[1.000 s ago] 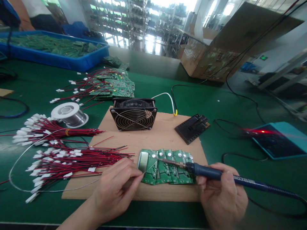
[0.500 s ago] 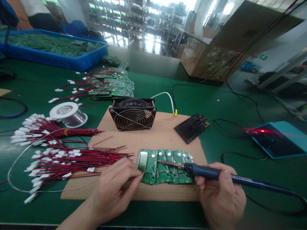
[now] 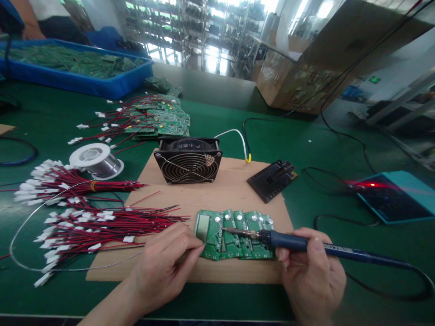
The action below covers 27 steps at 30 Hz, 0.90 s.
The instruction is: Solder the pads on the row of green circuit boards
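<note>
My left hand (image 3: pixel 170 262) pinches a thin solder wire (image 3: pixel 118 261), whose end reaches over the leftmost of several overlapping green circuit boards (image 3: pixel 234 249). That wire loops back across the table to a white spool (image 3: pixel 98 161). In my right hand (image 3: pixel 314 271) is a blue-handled soldering iron (image 3: pixel 292 242), held like a pen. Its tip points left and is at the leftmost board, close to the wire's end; whether tip and wire touch is too small to tell. The boards lie in a fanned row on a cardboard sheet (image 3: pixel 234 274).
Bundles of red-black wires (image 3: pixel 136 226) with white connectors lie left. A black fan (image 3: pixel 188 163) stands behind the boards, a black slotted holder (image 3: pixel 272 181) to its right. Further back are wired boards (image 3: pixel 159 117), a blue tray (image 3: pixel 115 88) and a cardboard box (image 3: pixel 288 81). A teal-edged device (image 3: pixel 397 199) sits right.
Both hands keep almost the same place. The soldering iron's handle has rolled slightly in my right hand, and its cable has shifted a little; the tip stays at the leftmost board.
</note>
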### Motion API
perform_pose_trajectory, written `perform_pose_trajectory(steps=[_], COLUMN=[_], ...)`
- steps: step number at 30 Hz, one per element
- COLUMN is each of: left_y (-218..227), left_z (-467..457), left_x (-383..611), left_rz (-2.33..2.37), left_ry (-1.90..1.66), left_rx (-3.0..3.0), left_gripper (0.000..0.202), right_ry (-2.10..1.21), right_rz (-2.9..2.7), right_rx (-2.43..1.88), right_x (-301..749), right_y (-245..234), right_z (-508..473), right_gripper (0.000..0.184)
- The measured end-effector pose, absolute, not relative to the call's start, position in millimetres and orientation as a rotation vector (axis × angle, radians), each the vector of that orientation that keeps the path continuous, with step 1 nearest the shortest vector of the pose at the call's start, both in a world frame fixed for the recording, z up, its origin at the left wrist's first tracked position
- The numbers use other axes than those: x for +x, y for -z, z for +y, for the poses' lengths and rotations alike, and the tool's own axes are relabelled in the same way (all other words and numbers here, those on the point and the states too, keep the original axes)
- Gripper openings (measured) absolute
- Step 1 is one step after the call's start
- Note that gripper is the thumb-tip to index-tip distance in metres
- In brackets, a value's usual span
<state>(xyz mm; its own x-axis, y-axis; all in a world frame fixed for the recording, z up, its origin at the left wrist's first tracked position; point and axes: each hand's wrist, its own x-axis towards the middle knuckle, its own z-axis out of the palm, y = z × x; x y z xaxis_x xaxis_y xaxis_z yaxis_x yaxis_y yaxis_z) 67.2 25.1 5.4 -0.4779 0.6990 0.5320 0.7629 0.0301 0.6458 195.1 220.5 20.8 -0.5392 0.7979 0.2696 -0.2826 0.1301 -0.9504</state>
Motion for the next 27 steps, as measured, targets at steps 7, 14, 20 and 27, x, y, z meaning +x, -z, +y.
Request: perform_pose_trajectory(steps=[7,14,20,27], left_y=[-5.8,-6.0,-4.1,-3.8], left_z=[27.8,26.6,26.8,28.5], left_x=[66.7,67.3,67.4,66.3], left_rz=[-2.186,-2.15,-2.175,-2.17], left_ry=[1.428,1.45,1.435,1.426], left_rx=[-1.571,-1.588,-1.598,-1.6], left_gripper=[0.013,0.012,0.013,0.011], right_ry=[-1.581,-1.601,-1.634,-1.645], right_rz=[-1.52,-1.473,-1.466,-1.511], right_rx=[-0.536,-0.525,-0.543,-0.532], right_x=[194.1,195.5,195.5,196.5], right_y=[-18.6,-19.4,-19.4,-18.2], right_z=[220.3,222.2,223.2,222.3], right_gripper=[0.025,0.024,0.024,0.024])
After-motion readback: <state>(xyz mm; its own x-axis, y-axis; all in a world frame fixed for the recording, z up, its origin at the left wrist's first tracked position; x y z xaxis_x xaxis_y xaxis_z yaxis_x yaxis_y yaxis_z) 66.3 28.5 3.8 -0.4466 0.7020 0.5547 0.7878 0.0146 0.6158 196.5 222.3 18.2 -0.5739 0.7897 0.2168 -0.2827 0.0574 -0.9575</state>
